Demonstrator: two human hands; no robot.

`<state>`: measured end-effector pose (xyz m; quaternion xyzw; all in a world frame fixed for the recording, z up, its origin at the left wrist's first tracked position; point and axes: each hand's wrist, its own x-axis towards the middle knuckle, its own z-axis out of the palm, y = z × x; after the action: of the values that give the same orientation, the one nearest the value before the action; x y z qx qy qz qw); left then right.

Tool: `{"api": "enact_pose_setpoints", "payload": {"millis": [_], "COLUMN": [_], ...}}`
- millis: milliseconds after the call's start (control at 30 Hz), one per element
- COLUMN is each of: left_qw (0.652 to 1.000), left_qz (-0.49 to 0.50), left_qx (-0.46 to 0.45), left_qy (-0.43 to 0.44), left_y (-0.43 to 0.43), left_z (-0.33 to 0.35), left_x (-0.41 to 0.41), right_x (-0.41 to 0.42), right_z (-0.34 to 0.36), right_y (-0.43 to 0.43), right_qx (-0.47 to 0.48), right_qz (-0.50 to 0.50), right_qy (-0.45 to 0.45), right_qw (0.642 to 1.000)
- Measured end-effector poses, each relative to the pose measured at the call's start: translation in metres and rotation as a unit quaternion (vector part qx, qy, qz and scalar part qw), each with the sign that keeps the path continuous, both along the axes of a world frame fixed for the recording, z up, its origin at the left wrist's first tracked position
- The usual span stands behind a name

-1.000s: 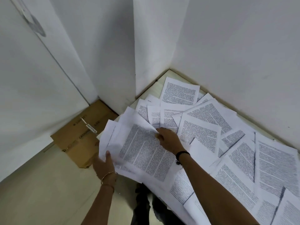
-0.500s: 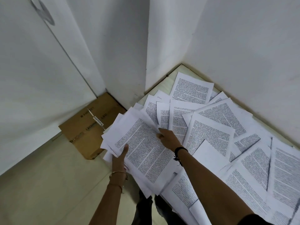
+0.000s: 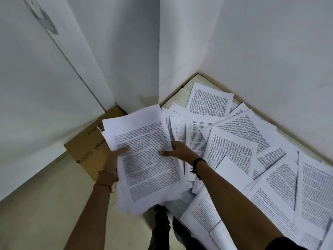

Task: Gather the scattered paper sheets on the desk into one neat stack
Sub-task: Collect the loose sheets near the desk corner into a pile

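Observation:
A bundle of printed sheets [image 3: 144,159] is held up at the desk's left edge, partly over the floor. My left hand [image 3: 117,154] grips its left side, thumb on top of the text. My right hand [image 3: 177,150] grips its right edge, thumb on the page and fingers behind. Several more printed sheets [image 3: 232,150] lie scattered and overlapping across the pale desk [image 3: 180,95], reaching into the corner and off to the right.
White walls close the desk in at the back and right, with a wall corner [image 3: 159,69] just behind the bundle. A brown cardboard box [image 3: 84,150] lies on the beige floor [image 3: 36,213] to the left, below the desk edge.
The bundle has been lifted and turned more upright, its sheets drawn closer together. My left hand moved up from its lower edge to the left side; my right hand now grips the right edge.

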<state>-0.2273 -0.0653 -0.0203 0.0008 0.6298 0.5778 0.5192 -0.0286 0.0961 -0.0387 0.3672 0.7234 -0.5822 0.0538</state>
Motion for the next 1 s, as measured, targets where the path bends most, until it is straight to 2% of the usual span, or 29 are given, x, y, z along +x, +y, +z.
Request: {"api": "enact_pose_setpoints", "payload": {"millis": [67,133,200,267,367,467,533,600,667,733,900,1000], "left_qw": [0.999,0.998,0.993,0.988,0.987,0.975,0.969,0.964,0.960,0.950,0.922,0.911], "left_qz": [0.012,-0.037,-0.110,-0.141,-0.148,-0.193,-0.206,-0.210,-0.212,-0.227,-0.253,-0.248], "left_qx": [0.003,0.007,-0.023,-0.041,-0.028,-0.044,-0.059,-0.073,-0.086,-0.107,-0.155,-0.184], "left_qy": [0.032,0.048,0.043,0.043,0.060,0.097,0.121,0.144,0.162,0.186,0.248,0.274], "left_y": [0.009,0.016,0.020,0.022,0.029,0.040,0.047,0.052,0.056,0.059,0.060,0.058], "left_z": [0.003,0.003,-0.002,-0.004,-0.006,-0.006,-0.009,-0.014,-0.019,-0.023,-0.033,-0.035], "left_x": [-0.002,0.004,0.011,0.017,0.024,0.039,0.052,0.063,0.071,0.077,0.083,0.083], "right_x": [0.004,0.013,0.020,0.029,0.049,0.078,0.103,0.131,0.164,0.194,0.232,0.234], "right_z": [-0.004,-0.009,-0.009,-0.007,0.001,0.000,-0.006,-0.016,-0.026,-0.031,-0.029,-0.029], "right_y": [-0.007,-0.015,-0.020,-0.025,-0.027,-0.032,-0.033,-0.034,-0.035,-0.034,-0.020,-0.005], "right_qx": [0.000,0.003,-0.053,-0.090,-0.024,0.038,0.104,0.172,0.211,0.204,0.235,0.215], "right_qz": [-0.090,-0.192,-0.237,-0.219,-0.132,-0.166,-0.251,-0.367,-0.408,-0.403,-0.266,-0.248], "right_qy": [0.056,0.114,0.158,0.112,0.022,-0.016,-0.057,-0.097,-0.171,-0.230,-0.304,-0.304], "right_qw": [0.994,0.975,0.957,0.965,0.991,0.985,0.961,0.909,0.872,0.862,0.884,0.894]}}
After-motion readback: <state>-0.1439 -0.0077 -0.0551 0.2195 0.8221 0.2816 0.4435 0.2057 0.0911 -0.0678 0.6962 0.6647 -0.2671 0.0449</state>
